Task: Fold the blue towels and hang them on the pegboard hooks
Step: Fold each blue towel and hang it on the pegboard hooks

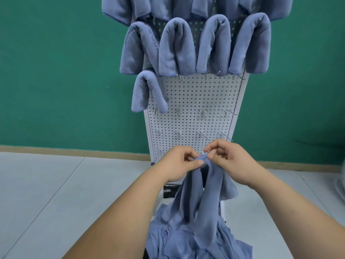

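Note:
A white pegboard [196,101] stands upright before a green wall. Several folded blue towels [176,47] hang on its upper hooks, and one more [147,92] hangs lower at the left. Bare metal hooks [201,113] line the rows below. My left hand [179,162] and my right hand [226,159] both pinch the top edge of a blue towel [203,187] in front of the board's lower part. The towel hangs down from my fingers onto a heap of loose blue towels [194,238] at the bottom of the view.
A pale grey tiled floor [56,193] lies on both sides of the stand. A tan skirting strip [65,151] runs along the foot of the green wall [56,71]. The stand's dark base [169,191] shows under my left wrist.

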`<state>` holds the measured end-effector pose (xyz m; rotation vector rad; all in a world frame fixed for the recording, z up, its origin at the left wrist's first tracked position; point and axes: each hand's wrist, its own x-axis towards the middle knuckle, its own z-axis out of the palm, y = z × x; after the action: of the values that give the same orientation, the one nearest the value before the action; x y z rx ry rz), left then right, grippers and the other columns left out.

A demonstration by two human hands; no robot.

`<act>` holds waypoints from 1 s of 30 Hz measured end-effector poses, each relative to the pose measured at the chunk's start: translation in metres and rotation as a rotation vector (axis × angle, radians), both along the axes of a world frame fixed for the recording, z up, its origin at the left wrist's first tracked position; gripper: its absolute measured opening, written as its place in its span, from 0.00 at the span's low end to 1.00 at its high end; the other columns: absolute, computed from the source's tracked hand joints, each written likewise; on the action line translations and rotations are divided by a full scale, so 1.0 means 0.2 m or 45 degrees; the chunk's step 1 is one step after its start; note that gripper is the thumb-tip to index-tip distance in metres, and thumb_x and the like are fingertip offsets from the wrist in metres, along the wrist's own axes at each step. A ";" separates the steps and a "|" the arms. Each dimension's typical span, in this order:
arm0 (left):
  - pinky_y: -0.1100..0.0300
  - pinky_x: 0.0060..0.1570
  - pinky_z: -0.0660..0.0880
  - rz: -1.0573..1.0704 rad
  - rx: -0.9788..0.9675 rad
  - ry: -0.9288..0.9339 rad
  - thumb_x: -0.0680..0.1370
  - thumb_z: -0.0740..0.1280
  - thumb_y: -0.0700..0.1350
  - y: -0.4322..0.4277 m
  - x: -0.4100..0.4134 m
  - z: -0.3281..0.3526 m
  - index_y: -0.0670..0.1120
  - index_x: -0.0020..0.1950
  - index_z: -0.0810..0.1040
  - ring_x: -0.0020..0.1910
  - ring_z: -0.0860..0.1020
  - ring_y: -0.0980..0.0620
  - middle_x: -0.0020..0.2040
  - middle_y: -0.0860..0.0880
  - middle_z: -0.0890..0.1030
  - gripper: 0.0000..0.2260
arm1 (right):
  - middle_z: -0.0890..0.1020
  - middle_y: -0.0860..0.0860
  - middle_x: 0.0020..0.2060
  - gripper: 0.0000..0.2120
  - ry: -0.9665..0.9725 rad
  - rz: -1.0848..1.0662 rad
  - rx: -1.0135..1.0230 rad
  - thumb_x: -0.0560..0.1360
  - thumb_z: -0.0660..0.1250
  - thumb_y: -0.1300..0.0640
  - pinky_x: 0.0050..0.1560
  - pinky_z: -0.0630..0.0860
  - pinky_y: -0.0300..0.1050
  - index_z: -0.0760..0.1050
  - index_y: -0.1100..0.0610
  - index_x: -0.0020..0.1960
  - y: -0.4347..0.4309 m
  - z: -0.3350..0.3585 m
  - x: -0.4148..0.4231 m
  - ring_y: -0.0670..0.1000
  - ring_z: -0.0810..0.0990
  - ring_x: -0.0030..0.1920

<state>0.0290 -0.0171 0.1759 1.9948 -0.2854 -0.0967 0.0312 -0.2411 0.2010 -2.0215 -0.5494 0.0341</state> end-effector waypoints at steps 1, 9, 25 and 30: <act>0.57 0.50 0.79 0.010 0.081 -0.013 0.79 0.77 0.47 0.03 0.01 -0.01 0.47 0.50 0.85 0.40 0.79 0.57 0.45 0.47 0.87 0.05 | 0.84 0.50 0.42 0.08 -0.030 -0.031 -0.013 0.82 0.69 0.59 0.50 0.78 0.52 0.81 0.46 0.53 -0.01 -0.01 0.02 0.60 0.79 0.43; 0.57 0.44 0.78 0.117 0.397 -0.057 0.77 0.77 0.54 0.25 0.07 -0.05 0.53 0.44 0.83 0.36 0.76 0.57 0.40 0.51 0.84 0.07 | 0.83 0.39 0.39 0.08 -0.145 -0.259 -0.388 0.81 0.70 0.56 0.41 0.76 0.44 0.80 0.42 0.49 -0.18 -0.03 0.13 0.46 0.77 0.34; 0.57 0.43 0.77 0.038 0.369 -0.110 0.75 0.79 0.54 0.17 0.04 -0.05 0.53 0.44 0.84 0.36 0.75 0.57 0.39 0.51 0.83 0.07 | 0.78 0.48 0.29 0.08 -0.171 -0.216 -0.607 0.78 0.73 0.46 0.35 0.73 0.46 0.79 0.43 0.41 -0.06 -0.05 0.12 0.47 0.74 0.31; 0.60 0.39 0.73 0.067 0.524 -0.091 0.76 0.78 0.54 0.28 0.05 -0.04 0.53 0.43 0.82 0.35 0.74 0.58 0.40 0.51 0.82 0.08 | 0.79 0.45 0.30 0.09 -0.252 -0.545 -0.714 0.79 0.72 0.47 0.37 0.76 0.48 0.76 0.43 0.41 -0.21 -0.03 0.18 0.47 0.78 0.35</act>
<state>0.0386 0.0393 0.1679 2.4163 -0.2747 -0.0530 0.0666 -0.2832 0.1944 -2.6746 -0.2265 -0.3043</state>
